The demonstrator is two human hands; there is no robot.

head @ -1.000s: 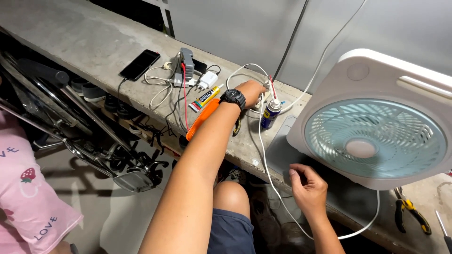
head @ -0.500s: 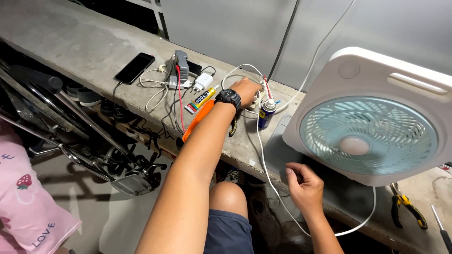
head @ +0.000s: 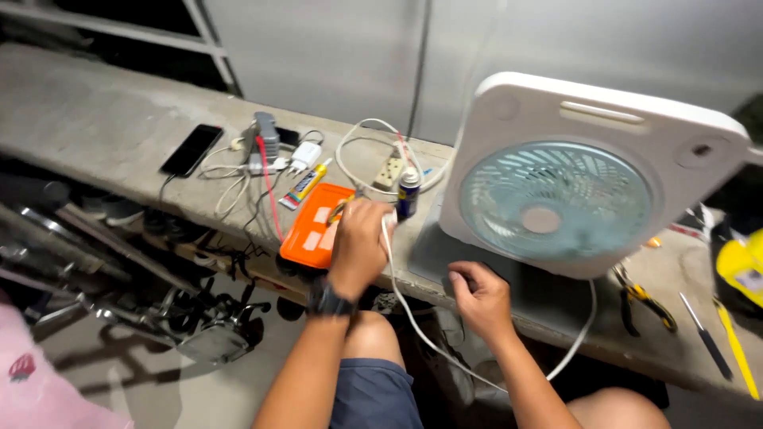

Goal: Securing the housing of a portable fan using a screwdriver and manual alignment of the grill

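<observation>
My left hand (head: 362, 238) is closed around the end of a white cord (head: 413, 318), just right of an orange tray (head: 310, 234) on the concrete bench (head: 95, 119). A black watch sits on that wrist. The cord hangs down from the fist, loops under my right forearm and rises to the white box fan (head: 556, 199) with its pale blue grille. My right hand (head: 481, 298) rests with curled fingers on the dark mat under the fan, at the bench's front edge, holding nothing I can see. A small spray can (head: 408, 191) stands just beyond my left hand.
A white power strip (head: 389, 171), a glue tube (head: 306, 184), a white charger (head: 304, 155) and a black phone (head: 191, 149) lie farther back left. Pliers (head: 644, 302), a screwdriver (head: 703, 330) and a yellow object (head: 743, 266) lie right of the fan. Metal clutter (head: 199, 334) sits below the bench.
My left hand has drawn back from the power strip toward me, bringing the white cord's end with it. My right hand stays at the bench edge by the fan.
</observation>
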